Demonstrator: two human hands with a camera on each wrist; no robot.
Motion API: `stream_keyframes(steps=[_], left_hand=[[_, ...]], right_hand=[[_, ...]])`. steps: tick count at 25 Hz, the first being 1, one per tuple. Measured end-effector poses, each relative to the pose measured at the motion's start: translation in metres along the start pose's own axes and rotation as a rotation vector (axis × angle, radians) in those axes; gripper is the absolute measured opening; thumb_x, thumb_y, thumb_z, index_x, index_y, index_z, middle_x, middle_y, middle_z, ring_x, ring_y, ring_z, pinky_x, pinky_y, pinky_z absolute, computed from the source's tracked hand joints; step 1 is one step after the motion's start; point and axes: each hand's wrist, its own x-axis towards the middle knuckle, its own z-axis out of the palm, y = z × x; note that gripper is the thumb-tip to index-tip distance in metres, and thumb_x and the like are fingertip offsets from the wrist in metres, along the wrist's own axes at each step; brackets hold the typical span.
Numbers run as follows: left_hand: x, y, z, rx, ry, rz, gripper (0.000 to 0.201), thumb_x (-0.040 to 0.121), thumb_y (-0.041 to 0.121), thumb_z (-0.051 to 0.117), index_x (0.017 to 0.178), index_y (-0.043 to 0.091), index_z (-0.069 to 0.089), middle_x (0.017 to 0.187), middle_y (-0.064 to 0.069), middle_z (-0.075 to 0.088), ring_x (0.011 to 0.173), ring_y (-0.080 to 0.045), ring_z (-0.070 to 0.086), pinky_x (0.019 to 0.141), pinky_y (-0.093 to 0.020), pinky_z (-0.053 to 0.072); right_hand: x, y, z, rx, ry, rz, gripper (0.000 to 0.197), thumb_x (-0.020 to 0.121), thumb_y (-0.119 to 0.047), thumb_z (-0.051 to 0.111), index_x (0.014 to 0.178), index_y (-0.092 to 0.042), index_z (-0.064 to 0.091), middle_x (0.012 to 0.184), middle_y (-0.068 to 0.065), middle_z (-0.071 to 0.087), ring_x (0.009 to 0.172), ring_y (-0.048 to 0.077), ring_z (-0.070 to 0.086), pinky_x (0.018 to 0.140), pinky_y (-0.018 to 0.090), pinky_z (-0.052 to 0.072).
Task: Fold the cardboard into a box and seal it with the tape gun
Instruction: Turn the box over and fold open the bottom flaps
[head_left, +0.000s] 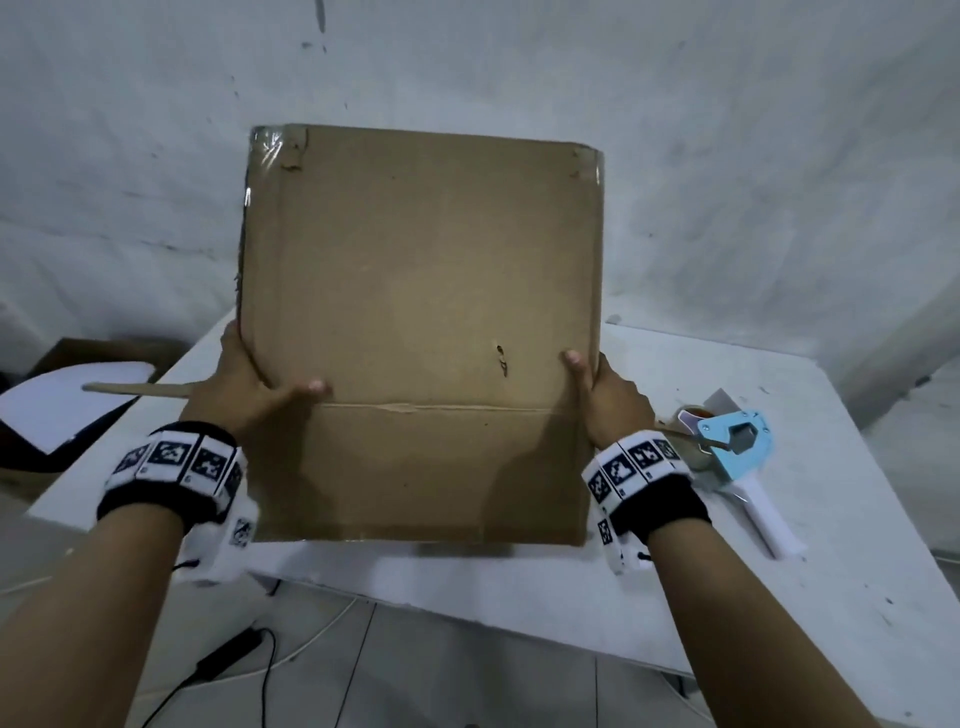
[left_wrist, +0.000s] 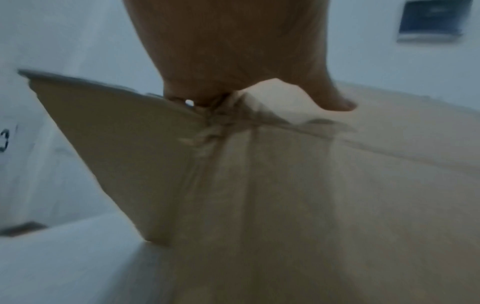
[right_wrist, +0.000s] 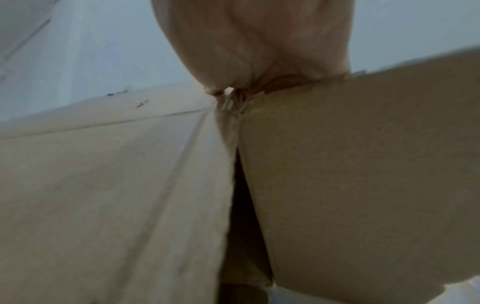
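Light, stiff but crease-prone flattened cardboard box (head_left: 421, 291), pinched at both side edges by left hand (head_left: 244, 384) and right hand (head_left: 608, 400), best gripped near the fold line.

- The cardboard (head_left: 421, 322) hides the fingers of both hands behind it; only thumbs show on its near face.
- It also covers the middle of the white table (head_left: 810, 395).
- The right wrist hides part of the tape gun (head_left: 737, 447).
- Both wrist views are blurred, their lower cardboard cut off by the edge.
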Motion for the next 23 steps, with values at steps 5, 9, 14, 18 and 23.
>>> stream_keyframes(steps=[5, 9, 14, 18, 23], left_hand=[[-0.002, -0.013, -0.009, 0.219, 0.158, 0.105, 0.12, 0.06, 0.034, 0.083, 0.146, 0.014, 0.002, 0.142, -0.024, 0.039, 0.12, -0.049, 0.044, 0.102, -0.055, 0.036], [0.009, -0.01, -0.031, 0.31, 0.268, 0.17, 0.1, 0.066, 0.034, 0.078, 0.143, 0.013, 0.017, 0.13, -0.026, 0.049, 0.115, -0.044, 0.05, 0.096, -0.055, 0.037], [0.013, 0.005, -0.03, 0.447, 0.251, 0.14, 0.096, 0.07, 0.04, 0.073, 0.143, 0.01, 0.018, 0.12, -0.032, 0.051, 0.104, -0.047, 0.054, 0.087, -0.054, 0.041], [0.031, 0.018, -0.034, 0.456, 0.191, 0.166, 0.094, 0.073, 0.046, 0.068, 0.144, 0.014, 0.017, 0.124, -0.031, 0.048, 0.108, -0.046, 0.052, 0.09, -0.053, 0.04], [0.043, 0.038, -0.009, 0.45, 0.223, 0.159, 0.09, 0.075, 0.057, 0.059, 0.146, 0.026, 0.013, 0.148, -0.03, 0.015, 0.136, -0.045, 0.018, 0.113, -0.055, 0.009]], right_hand=[[0.015, -0.024, -0.01, 0.103, -0.057, -0.084, 0.056, 0.097, -0.052, 0.028, 0.14, -0.017, 0.039, 0.131, 0.016, 0.058, 0.116, 0.037, 0.055, 0.093, 0.038, 0.041], [0.022, -0.046, -0.017, 0.211, -0.222, -0.199, 0.087, 0.085, -0.049, 0.059, 0.15, -0.023, 0.008, 0.145, 0.009, 0.045, 0.127, 0.033, 0.049, 0.105, 0.044, 0.042], [0.02, -0.053, -0.024, 0.07, -0.189, -0.218, 0.095, 0.089, -0.043, 0.058, 0.151, -0.024, -0.012, 0.145, 0.016, 0.044, 0.119, 0.035, 0.055, 0.084, 0.03, 0.043], [0.021, -0.049, -0.028, -0.174, -0.144, -0.286, 0.094, 0.082, -0.042, 0.067, 0.149, -0.039, 0.001, 0.127, 0.018, 0.053, 0.106, 0.032, 0.059, 0.079, 0.033, 0.045], [0.028, -0.054, -0.022, -0.436, 0.045, -0.301, 0.072, 0.09, -0.052, 0.046, 0.149, -0.043, 0.005, 0.117, 0.016, 0.056, 0.099, 0.032, 0.061, 0.077, 0.036, 0.047]])
